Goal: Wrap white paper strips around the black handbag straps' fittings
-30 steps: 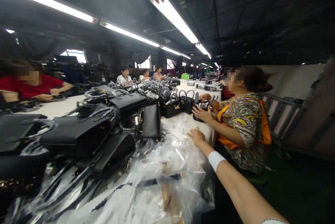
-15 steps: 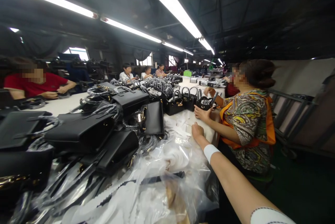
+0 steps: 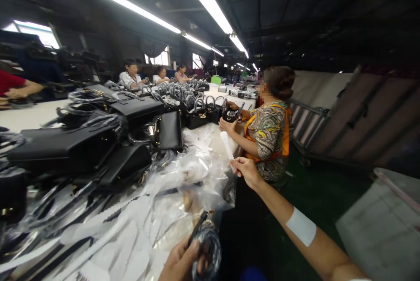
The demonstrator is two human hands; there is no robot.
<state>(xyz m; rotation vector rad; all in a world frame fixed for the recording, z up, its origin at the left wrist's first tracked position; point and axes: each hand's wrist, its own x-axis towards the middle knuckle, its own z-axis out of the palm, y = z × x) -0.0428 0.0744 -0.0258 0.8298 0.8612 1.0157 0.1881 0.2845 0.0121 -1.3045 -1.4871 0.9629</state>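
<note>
My right hand (image 3: 246,170) is raised over the table's near edge and pinches a narrow white strip (image 3: 227,143) that sticks upward. A white patch (image 3: 301,226) is stuck on that forearm. At the bottom of the view my left hand (image 3: 180,261) is closed around a black handle wrapped in clear plastic (image 3: 206,246). Crumpled clear plastic bags and white paper pieces (image 3: 183,176) cover the table between the two hands. Black handbags (image 3: 78,145) are piled to the left of them.
A person in a patterned top with an orange apron (image 3: 269,134) sits close on the right, handling a small black bag (image 3: 229,115). Rows of black bags (image 3: 193,110) run down the long white table (image 3: 29,114). More people sit at the far end. Green floor lies to the right.
My right hand has lifted off the table and come back toward me with a white strip. My left hand has come into view holding the wrapped handle. The view has swung right.
</note>
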